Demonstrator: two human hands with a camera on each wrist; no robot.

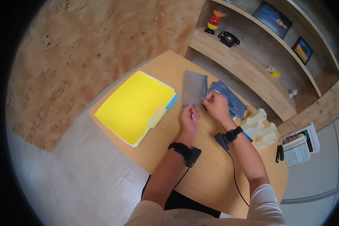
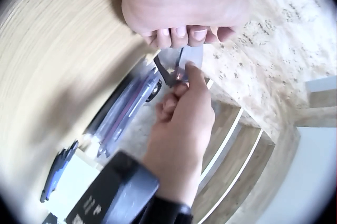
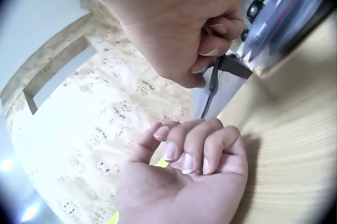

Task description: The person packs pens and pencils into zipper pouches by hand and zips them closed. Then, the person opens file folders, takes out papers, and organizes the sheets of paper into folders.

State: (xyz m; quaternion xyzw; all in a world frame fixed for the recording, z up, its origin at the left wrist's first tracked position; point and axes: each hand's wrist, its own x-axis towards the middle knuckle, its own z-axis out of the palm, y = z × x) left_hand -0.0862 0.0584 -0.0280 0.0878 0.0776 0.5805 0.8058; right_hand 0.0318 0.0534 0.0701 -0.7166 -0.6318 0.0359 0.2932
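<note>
To keep taut: pouch (image 1: 194, 87), pinched by dark edge in right hand (image 1: 217, 107). To steady it: left hand (image 1: 189, 118), fingers curled at near corner, of uncertain grip.

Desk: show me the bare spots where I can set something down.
The desk is bare between the left forearm and the right forearm, save for a cable, and between the folder and left forearm. It is crowded around the right hand: grey pouch, blue pouches, cream holder.
</note>
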